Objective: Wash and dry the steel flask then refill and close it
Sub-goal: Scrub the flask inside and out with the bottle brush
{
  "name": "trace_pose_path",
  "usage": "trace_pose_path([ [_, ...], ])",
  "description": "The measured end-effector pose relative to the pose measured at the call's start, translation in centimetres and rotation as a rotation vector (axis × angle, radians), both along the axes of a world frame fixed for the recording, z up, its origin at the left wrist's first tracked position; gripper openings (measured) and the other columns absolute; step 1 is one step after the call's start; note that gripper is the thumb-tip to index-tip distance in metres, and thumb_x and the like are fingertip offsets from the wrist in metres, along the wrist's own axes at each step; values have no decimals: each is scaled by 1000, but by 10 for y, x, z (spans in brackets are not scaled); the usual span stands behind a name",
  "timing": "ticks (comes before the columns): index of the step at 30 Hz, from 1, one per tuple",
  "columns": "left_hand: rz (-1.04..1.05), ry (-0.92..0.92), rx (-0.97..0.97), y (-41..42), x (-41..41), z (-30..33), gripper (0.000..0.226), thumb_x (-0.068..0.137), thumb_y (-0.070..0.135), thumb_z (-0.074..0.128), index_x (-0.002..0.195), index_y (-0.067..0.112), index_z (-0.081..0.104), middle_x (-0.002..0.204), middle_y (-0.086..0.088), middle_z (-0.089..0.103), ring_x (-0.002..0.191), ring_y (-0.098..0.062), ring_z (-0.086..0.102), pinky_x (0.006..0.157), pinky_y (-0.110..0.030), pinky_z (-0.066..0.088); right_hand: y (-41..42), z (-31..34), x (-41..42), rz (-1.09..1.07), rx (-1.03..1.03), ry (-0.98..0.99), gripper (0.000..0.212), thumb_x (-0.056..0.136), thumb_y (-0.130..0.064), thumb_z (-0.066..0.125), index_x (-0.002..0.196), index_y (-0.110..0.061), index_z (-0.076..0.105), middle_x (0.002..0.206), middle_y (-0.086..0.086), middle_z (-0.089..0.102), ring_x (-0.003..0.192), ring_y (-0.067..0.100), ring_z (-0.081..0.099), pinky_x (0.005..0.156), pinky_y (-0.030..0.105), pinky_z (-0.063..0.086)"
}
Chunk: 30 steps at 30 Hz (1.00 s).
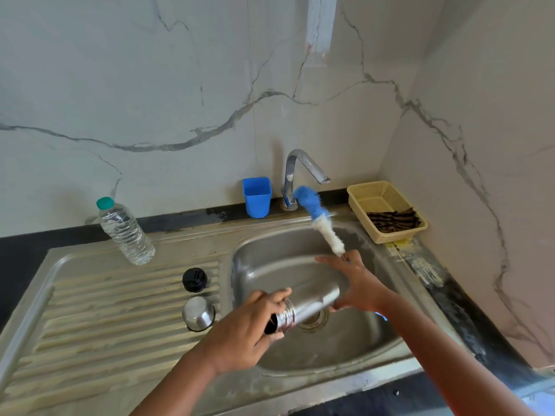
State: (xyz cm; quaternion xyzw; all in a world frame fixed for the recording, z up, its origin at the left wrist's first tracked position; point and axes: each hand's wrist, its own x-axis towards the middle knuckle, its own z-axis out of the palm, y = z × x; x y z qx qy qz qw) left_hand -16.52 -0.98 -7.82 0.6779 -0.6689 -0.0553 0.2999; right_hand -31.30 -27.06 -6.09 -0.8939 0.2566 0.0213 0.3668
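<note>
Steel flask (309,309) is lying sideways over the sink (300,349), open mouth toward the left hand (249,328), which grips the threaded neck. Right hand (357,283) holds the base end and also the handle of a bottle brush (318,219), blue and white bristles pointing up toward the tap (303,169). Left of the sink, on the drainboard: black cap (194,279), steel cup (198,313) upside down, water bottle (124,231). Blue cup (257,197) sits just left of the tap, yellow basket (387,210) to the right.
</note>
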Motion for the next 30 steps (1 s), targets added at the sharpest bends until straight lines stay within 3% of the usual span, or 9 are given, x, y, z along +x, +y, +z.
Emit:
trace_pose_path([
  [5,-232,-395,-30,1,0,6,35,89,18,59,117,12,39,153,-8,39,113,-26,54,48,-28,53,2,-3,7,278,-231,134,107,57,-31,92,144,-52,34,133,-6,21,119,14,43,102,25,45],
  [7,-258,-442,-16,1,2,8,45,83,11,68,116,12,38,154,-10,36,113,-28,54,44,-27,51,8,-3,6,348,-351,143,94,61,-39,87,141,-50,40,136,-7,22,120,12,43,100,27,44],
  [10,-210,-415,-83,3,2,9,34,88,14,56,118,15,39,156,-2,33,119,-27,50,48,-26,53,14,-2,4,339,-455,94,81,64,-46,80,137,-45,46,132,-9,28,118,10,44,94,29,46],
  [13,-34,-75,-102,6,-2,3,50,93,21,62,134,25,35,162,10,19,141,-18,36,84,-31,59,15,-9,1,229,-471,35,76,62,-50,77,133,-42,51,128,-11,34,111,10,51,86,29,50],
  [15,157,267,-81,5,-7,-1,75,85,39,74,143,38,26,162,9,14,148,-9,25,107,-30,44,15,-16,0,148,-493,-26,73,60,-52,74,129,-40,55,123,-12,37,102,12,57,74,28,50],
  [17,370,869,-1,0,-19,5,88,70,60,79,141,49,27,156,6,29,134,-4,47,100,-35,51,16,-20,-1,96,-525,-114,68,58,-51,72,124,-37,58,117,-12,39,95,14,60,64,27,48],
  [20,592,1580,99,-9,-29,7,73,72,66,71,130,27,50,129,-17,61,97,-25,73,78,-41,60,18,-19,-1,86,-585,-215,59,55,-47,73,111,-32,64,111,-10,44,92,13,60,54,25,49],
  [25,672,1742,54,-13,-29,10,46,87,44,64,117,8,61,99,-28,72,77,-27,71,67,-34,60,20,-16,2,123,-696,-289,51,49,-40,80,96,-25,66,106,-8,51,91,14,60,49,23,46],
  [30,743,1718,52,-13,-14,12,41,84,34,73,110,3,67,80,-16,72,69,-22,70,63,-30,61,23,-18,1,128,-731,-315,47,49,-39,80,92,-25,65,105,-9,51,91,13,57,51,21,42],
])
